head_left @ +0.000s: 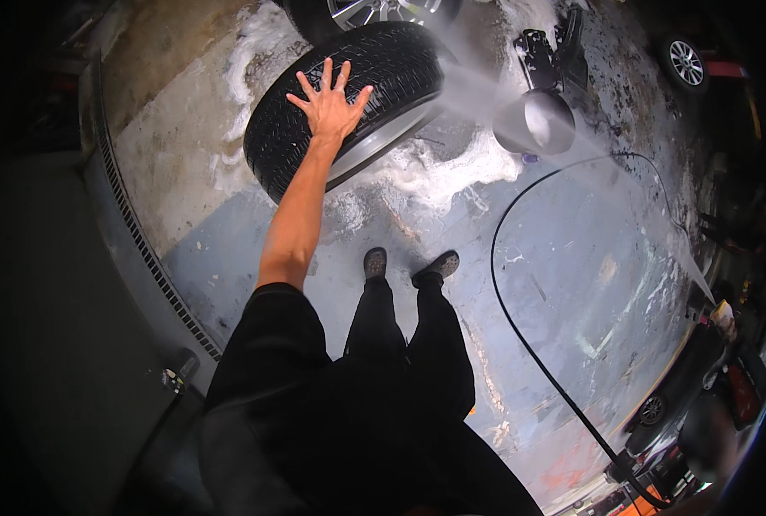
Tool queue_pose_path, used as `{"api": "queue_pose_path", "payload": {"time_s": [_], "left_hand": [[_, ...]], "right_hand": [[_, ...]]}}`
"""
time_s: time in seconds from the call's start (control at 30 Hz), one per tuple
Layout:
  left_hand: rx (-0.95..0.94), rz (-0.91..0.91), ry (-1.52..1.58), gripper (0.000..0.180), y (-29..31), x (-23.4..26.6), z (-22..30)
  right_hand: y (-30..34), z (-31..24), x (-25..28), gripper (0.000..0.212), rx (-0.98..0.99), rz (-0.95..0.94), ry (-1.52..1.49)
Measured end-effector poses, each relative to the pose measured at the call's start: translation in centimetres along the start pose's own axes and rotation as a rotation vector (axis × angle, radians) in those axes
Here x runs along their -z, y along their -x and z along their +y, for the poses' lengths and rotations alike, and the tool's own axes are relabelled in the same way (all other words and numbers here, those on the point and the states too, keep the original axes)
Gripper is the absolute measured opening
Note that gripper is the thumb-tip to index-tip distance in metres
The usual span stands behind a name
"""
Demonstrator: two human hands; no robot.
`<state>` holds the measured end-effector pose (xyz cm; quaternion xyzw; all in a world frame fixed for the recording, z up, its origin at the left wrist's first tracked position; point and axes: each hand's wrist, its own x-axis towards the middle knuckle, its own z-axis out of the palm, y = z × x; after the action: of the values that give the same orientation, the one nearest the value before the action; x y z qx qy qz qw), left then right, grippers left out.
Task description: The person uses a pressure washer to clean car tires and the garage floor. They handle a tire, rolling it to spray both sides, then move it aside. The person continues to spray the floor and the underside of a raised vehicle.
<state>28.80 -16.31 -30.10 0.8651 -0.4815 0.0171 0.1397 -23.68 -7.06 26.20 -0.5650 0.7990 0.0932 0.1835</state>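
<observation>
My left hand [333,110] lies on the wet black tread of a car tire [280,129], with its fingers spread wide. The tire stands tilted on the floor, and a silver rim [392,136] shows along its lower right side. A fan of water spray [572,142] comes from the right edge and meets the far right side of the tire. At the narrow end of that spray is a small yellowish shape [724,320], too unclear to tell what it is. My right hand is out of view.
Another wheel with silver spokes [383,10] lies beyond the tire. White foam [460,176] spreads over the floor near a round metal container [508,125]. A black hose [496,267] loops across the right. A drain grate [129,202] runs along the left; a wheel [686,64] stands far right.
</observation>
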Motion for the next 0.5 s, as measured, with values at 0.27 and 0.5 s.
{"api": "queue_pose_path", "payload": {"time_s": [0.27,0.5], "left_hand": [[-0.009,0.037,0.171,0.07,8.5,3.6,-9.8],[0.032,0.099,0.211,0.056,12.7,5.3,-17.3]], "right_hand": [[0.8,0.6,0.3,0.057,0.071,0.004,-0.011],[2.8,-0.4,-2.0,0.057,-0.036,-0.082,-0.072]]}}
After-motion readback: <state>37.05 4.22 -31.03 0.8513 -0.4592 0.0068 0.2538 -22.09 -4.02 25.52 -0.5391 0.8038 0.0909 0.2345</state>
